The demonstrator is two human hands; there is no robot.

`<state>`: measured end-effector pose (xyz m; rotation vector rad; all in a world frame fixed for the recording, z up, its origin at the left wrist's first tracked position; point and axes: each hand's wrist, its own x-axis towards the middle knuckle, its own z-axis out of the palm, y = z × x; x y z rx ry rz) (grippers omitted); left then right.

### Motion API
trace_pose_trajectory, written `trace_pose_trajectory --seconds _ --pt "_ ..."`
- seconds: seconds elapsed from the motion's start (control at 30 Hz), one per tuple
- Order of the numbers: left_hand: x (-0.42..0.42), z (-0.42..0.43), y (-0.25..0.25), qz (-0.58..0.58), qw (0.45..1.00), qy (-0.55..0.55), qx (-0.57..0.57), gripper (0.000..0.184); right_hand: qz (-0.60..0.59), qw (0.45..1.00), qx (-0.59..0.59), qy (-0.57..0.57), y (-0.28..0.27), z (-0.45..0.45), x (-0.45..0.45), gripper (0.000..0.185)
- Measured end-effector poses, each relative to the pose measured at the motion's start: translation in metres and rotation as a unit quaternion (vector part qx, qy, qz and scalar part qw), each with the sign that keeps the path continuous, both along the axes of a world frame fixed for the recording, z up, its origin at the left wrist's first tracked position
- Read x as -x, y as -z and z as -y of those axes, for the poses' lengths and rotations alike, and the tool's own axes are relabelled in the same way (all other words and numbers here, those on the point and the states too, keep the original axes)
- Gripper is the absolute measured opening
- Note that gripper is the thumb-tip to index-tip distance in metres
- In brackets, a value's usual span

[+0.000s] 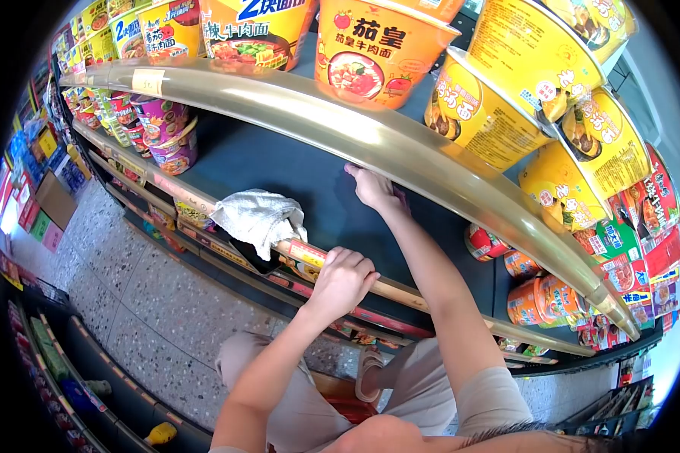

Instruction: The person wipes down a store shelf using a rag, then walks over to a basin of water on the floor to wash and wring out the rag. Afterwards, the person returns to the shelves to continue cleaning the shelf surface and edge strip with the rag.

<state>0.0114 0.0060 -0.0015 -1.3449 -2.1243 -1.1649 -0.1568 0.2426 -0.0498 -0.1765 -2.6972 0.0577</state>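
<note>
My left hand (344, 281) is closed round the front edge strip of the dark lower shelf (242, 151). Further in, my right hand (372, 187) reaches over that shelf, below the upper shelf's metallic front rail (310, 98). Its fingers are bent, and a bit of something purplish shows beside them, too little to name. To the left of my left hand, a crumpled white cloth (258, 219) lies over the shelf edge, touched by neither hand.
Large orange noodle tubs (378, 53) and yellow tubs (491, 109) crowd the upper shelf. Purple cups (175, 151) stand at the lower shelf's left, orange cups (544, 300) at its right. Another rack (91, 377) is at the lower left.
</note>
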Motion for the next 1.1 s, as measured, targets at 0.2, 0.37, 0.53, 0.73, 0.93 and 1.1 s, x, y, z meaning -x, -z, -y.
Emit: trace_pose_trajectory --seconds 0.2,0.37,0.53,0.73,0.93,1.1 --pt "-0.001 0.002 -0.004 0.004 1.000 0.004 -0.001 0.012 -0.010 1.000 0.000 0.022 0.007 -0.001 0.013 0.035" --pt "-0.001 0.002 -0.004 0.006 1.000 0.008 0.002 0.012 0.015 0.999 0.015 0.029 0.000 0.007 0.005 0.036" --pt "-0.003 0.002 -0.004 0.004 1.000 0.007 0.007 0.012 0.068 0.997 0.038 0.012 -0.028 0.021 -0.025 0.037" --pt "-0.004 0.003 -0.003 0.003 1.000 0.012 0.003 0.012 0.126 0.991 0.031 -0.030 -0.059 0.035 -0.069 0.037" --pt "-0.004 0.004 -0.004 0.005 1.000 0.012 0.003 0.012 0.112 0.992 -0.002 -0.055 -0.062 0.033 -0.100 0.036" --pt "-0.004 0.003 -0.002 -0.006 1.000 0.008 -0.011 0.012 0.161 0.984 0.020 -0.076 -0.077 0.034 -0.125 0.039"
